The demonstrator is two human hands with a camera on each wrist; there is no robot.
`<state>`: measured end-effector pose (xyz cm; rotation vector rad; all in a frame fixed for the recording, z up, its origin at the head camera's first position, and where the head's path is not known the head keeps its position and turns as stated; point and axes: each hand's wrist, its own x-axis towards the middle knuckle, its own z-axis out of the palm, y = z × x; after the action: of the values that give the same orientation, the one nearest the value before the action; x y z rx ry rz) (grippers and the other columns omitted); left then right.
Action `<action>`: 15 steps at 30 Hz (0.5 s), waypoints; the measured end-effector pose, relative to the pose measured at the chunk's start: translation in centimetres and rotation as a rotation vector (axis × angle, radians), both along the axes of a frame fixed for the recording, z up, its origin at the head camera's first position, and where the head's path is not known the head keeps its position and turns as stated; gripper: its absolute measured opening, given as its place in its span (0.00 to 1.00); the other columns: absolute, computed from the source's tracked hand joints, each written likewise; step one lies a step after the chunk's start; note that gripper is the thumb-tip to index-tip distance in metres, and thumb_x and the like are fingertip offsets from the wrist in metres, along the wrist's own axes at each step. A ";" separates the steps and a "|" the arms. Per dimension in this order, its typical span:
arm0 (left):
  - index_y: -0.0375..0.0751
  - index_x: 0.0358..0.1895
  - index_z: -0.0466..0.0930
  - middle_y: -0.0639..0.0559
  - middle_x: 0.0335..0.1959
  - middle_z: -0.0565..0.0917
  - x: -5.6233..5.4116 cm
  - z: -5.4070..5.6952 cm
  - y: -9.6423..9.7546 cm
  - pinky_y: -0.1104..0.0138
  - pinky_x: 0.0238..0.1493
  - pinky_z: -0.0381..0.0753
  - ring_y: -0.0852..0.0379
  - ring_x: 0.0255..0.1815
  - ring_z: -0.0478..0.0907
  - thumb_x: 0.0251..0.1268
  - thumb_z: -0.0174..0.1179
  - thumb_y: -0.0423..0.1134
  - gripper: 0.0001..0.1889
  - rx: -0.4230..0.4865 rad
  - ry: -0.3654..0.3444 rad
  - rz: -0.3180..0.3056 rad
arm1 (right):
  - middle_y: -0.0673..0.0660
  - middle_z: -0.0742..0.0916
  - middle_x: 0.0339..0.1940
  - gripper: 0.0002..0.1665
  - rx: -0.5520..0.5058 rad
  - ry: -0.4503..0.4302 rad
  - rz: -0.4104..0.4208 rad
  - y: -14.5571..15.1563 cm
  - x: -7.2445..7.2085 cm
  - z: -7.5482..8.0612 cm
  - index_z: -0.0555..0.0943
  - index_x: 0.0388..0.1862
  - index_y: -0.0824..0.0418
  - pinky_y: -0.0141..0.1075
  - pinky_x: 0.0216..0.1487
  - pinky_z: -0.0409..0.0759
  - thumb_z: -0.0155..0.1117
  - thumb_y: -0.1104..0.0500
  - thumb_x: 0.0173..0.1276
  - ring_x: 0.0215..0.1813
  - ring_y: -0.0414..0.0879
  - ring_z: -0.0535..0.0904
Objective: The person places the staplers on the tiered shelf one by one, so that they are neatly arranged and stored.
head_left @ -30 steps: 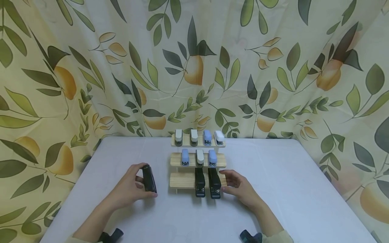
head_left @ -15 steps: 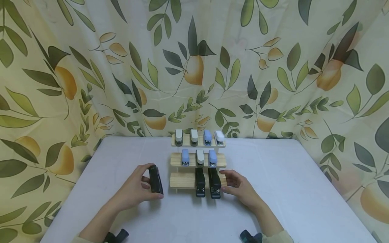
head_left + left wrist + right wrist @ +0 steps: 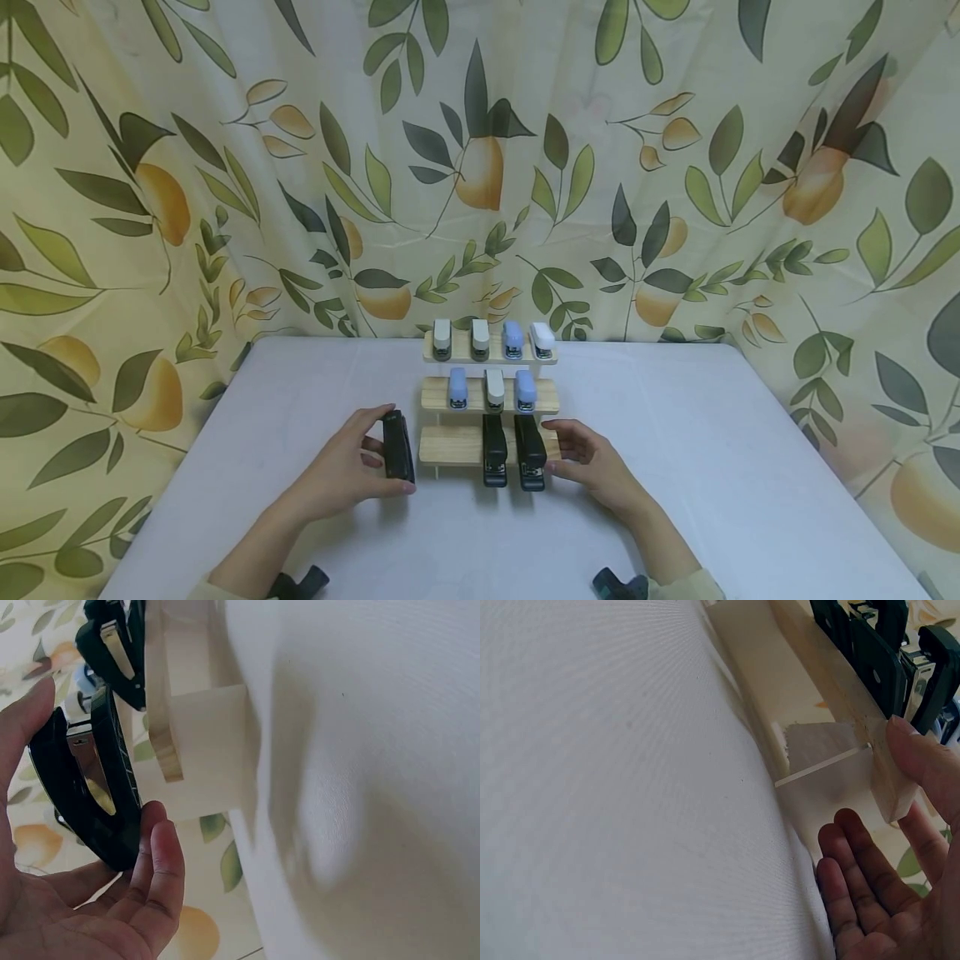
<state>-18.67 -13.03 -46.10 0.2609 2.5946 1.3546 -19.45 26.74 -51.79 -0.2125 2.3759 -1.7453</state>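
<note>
In the head view my left hand (image 3: 347, 467) grips a black stapler (image 3: 398, 448) by its two ends, thumb at the near end and index finger at the far end. The stapler is over the table, just left of the bottom shelf (image 3: 450, 446) of a wooden tiered rack. In the left wrist view the held stapler (image 3: 86, 776) is tilted beside the shelf end. My right hand (image 3: 592, 462) holds the right end of the bottom shelf between thumb and index finger, the other fingers loosely bent below. Right beside its thumb stands a black stapler (image 3: 530, 450), with another black stapler (image 3: 494, 450) to its left.
The middle shelf (image 3: 435, 398) carries small blue and white staplers, and the top shelf (image 3: 497, 357) bears several more. Clear panels (image 3: 832, 780) prop up the bottom shelf. A white cloth covers the table (image 3: 712, 467), and a leaf-patterned curtain (image 3: 480, 250) hangs behind.
My left hand has carried the black stapler rightward, closer to the left end of the bottom shelf. My right hand and the staplers on the rack have stayed in place.
</note>
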 end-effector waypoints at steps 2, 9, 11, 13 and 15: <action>0.57 0.79 0.63 0.47 0.62 0.76 0.0 0.0 0.2 0.59 0.45 0.86 0.53 0.50 0.83 0.35 0.88 0.53 0.61 0.007 -0.002 -0.003 | 0.62 0.81 0.64 0.37 0.000 0.001 0.004 0.0 0.0 0.0 0.75 0.70 0.53 0.31 0.59 0.81 0.78 0.56 0.63 0.59 0.53 0.80; 0.56 0.80 0.61 0.45 0.61 0.77 0.1 0.2 0.8 0.56 0.46 0.87 0.52 0.52 0.83 0.37 0.87 0.51 0.61 0.019 -0.017 -0.012 | 0.62 0.82 0.64 0.37 0.000 -0.002 0.009 0.0 -0.1 -0.1 0.75 0.70 0.53 0.31 0.59 0.81 0.78 0.56 0.63 0.60 0.54 0.80; 0.55 0.80 0.61 0.45 0.61 0.78 0.1 0.2 1.0 0.55 0.47 0.87 0.52 0.52 0.83 0.38 0.87 0.51 0.61 0.019 -0.020 -0.017 | 0.62 0.82 0.64 0.37 -0.001 -0.001 0.010 0.0 0.0 0.0 0.75 0.71 0.53 0.31 0.59 0.81 0.78 0.56 0.63 0.60 0.54 0.80; 0.55 0.80 0.61 0.45 0.60 0.78 0.2 0.2 1.2 0.55 0.48 0.87 0.52 0.52 0.83 0.38 0.87 0.51 0.61 0.021 -0.025 -0.021 | 0.62 0.82 0.64 0.37 -0.002 -0.001 0.009 0.0 0.0 0.0 0.75 0.71 0.54 0.31 0.59 0.81 0.78 0.56 0.63 0.59 0.54 0.80; 0.54 0.80 0.61 0.44 0.59 0.79 0.2 0.2 1.4 0.54 0.48 0.87 0.52 0.52 0.83 0.38 0.87 0.51 0.61 0.024 -0.030 -0.023 | 0.62 0.82 0.63 0.37 -0.005 -0.003 0.008 0.0 0.0 0.0 0.75 0.71 0.54 0.31 0.59 0.81 0.78 0.56 0.63 0.59 0.54 0.80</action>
<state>-18.44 -11.60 -45.87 0.2718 2.5447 1.3720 -19.49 26.76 -51.81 -0.2191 2.3655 -1.7473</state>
